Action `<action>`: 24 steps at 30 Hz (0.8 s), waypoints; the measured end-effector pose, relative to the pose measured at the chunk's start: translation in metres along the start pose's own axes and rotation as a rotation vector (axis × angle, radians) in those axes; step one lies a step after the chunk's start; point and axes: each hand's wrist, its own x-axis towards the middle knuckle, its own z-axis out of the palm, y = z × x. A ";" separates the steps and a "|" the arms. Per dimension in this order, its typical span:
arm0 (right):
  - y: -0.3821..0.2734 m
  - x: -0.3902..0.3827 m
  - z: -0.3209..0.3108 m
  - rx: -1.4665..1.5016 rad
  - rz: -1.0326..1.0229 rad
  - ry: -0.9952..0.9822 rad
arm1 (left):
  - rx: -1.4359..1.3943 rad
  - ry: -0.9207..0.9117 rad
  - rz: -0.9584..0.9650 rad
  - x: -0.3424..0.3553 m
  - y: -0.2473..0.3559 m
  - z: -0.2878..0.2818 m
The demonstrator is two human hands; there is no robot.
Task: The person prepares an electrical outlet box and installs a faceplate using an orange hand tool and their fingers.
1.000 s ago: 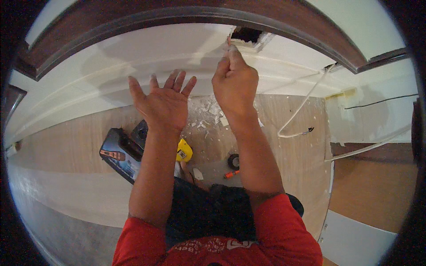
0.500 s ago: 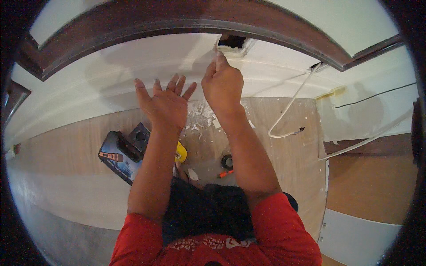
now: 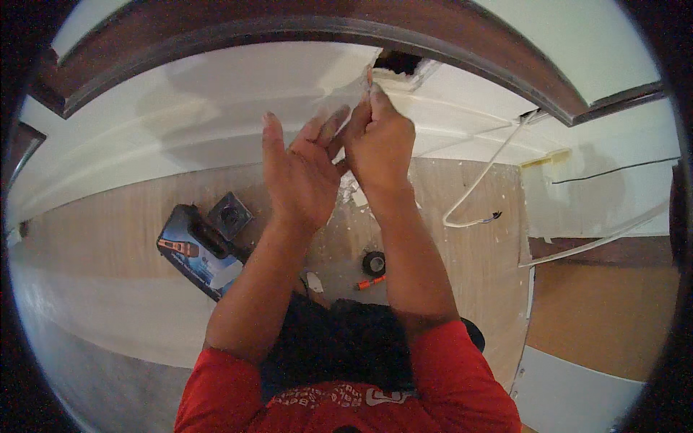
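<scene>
My right hand [image 3: 382,148] is closed around a thin orange-brown piece [image 3: 369,75] whose upper end shows above the fingers; its kind is unclear. That end is at the left edge of a rough-edged square hole [image 3: 399,63] cut in the white wall panel [image 3: 238,83]. Just left of it, my left hand [image 3: 303,173] is open, palm turned up, its fingertips near or against the right hand. White crumbs and chips [image 3: 359,196] lie on the wood-look floor below.
A dark wooden frame [image 3: 289,27] crosses above the hole. A white cable [image 3: 480,173] hangs at right, bare wires at its end. On the floor are a black tool case [image 3: 195,249], a square dark plate [image 3: 231,215], black tape [image 3: 373,263] and an orange-handled tool [image 3: 371,282].
My left hand has moved right, close to the right hand. The right hand has shifted slightly right with the view, and more of the thin piece shows above it.
</scene>
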 end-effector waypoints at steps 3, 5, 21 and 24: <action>-0.005 0.003 -0.002 -0.004 -0.042 0.034 | -0.010 0.046 0.023 0.001 0.007 -0.005; -0.005 0.003 -0.004 -0.008 -0.054 0.096 | -0.025 0.030 0.029 0.001 0.011 -0.010; 0.000 0.002 0.012 -0.049 0.043 -0.016 | -0.002 0.149 0.099 0.000 0.010 -0.001; -0.003 0.006 0.007 -0.083 0.021 -0.009 | 0.097 0.095 0.112 0.001 0.012 -0.012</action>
